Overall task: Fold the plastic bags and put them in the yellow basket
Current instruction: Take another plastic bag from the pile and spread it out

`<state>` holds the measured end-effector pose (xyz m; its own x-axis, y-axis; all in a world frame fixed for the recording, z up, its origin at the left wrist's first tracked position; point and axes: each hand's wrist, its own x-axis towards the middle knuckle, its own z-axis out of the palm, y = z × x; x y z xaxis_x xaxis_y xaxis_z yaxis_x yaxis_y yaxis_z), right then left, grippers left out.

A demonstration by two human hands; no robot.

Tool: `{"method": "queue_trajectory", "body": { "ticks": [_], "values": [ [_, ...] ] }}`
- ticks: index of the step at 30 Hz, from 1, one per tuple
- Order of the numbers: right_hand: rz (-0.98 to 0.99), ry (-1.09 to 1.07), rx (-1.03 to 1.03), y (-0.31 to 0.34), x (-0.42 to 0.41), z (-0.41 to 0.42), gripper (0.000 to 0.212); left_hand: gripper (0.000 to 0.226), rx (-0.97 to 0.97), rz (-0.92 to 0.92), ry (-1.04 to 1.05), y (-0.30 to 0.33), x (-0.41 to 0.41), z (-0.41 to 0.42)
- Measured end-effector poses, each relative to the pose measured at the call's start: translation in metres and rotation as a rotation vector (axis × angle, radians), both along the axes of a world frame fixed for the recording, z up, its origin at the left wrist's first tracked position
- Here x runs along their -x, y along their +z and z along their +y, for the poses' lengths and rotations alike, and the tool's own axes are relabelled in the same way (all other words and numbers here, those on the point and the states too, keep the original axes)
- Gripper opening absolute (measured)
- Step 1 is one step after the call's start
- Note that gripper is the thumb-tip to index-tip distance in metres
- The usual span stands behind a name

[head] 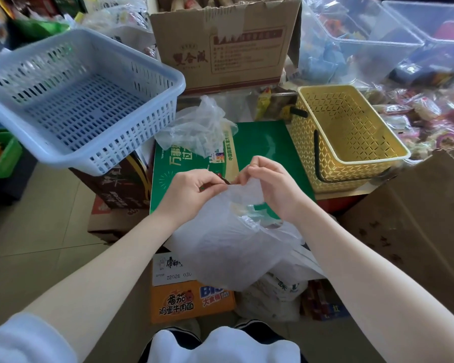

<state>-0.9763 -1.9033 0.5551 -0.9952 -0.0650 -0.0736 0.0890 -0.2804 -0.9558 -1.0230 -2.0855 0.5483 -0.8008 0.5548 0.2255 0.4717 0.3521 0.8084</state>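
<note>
Writing: the green box (257, 153) under your hands is showing white Chinese characters, partly covered and not fully readable. The orange box (192, 301) below your wrists is reading "番茄鸡蛋牛肉面" with a blue "BIG"; a white label above it is showing "Z2026 030". The cardboard carton (220, 43) beyond your hands is carrying brown Chinese characters beside a block of small print too fine to read.

Grip: your left hand (188, 191) and your right hand (269, 184) are pinching, thumbs against fingers, the top edge of a clear plastic bag (228, 247), with the two hands close together. The bag is hanging down from your fingers, between your forearms.

Other task items: a second, crumpled plastic bag (199, 124) is lying on the green box just beyond your hands. The yellow basket (351, 137), with dark handles, is standing to the right of your right hand, nothing visible inside.

Surroundings: a blue slotted basket (81, 98) is sitting up to the left of your left hand. Packaged goods and clear bins are crowding the far right. Pale floor tiles (37, 218) are showing below your left arm.
</note>
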Motion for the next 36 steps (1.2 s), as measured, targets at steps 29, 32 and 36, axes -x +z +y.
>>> {"method": "queue_trajectory", "body": {
  "ticks": [29, 32, 36],
  "values": [
    [-0.058, 0.243, 0.278, 0.006, 0.014, -0.007, 0.029, 0.045, -0.100, -0.640, -0.215, -0.011, 0.003, -0.027],
    [-0.089, 0.227, 0.398, 0.006, 0.012, -0.003, 0.028, 0.036, 0.084, -0.643, -0.307, -0.023, 0.000, -0.019],
    [-0.129, 0.178, 0.492, 0.004, 0.006, 0.006, 0.026, 0.009, 0.225, -0.644, -0.357, -0.028, -0.003, -0.007]
  ]
}}
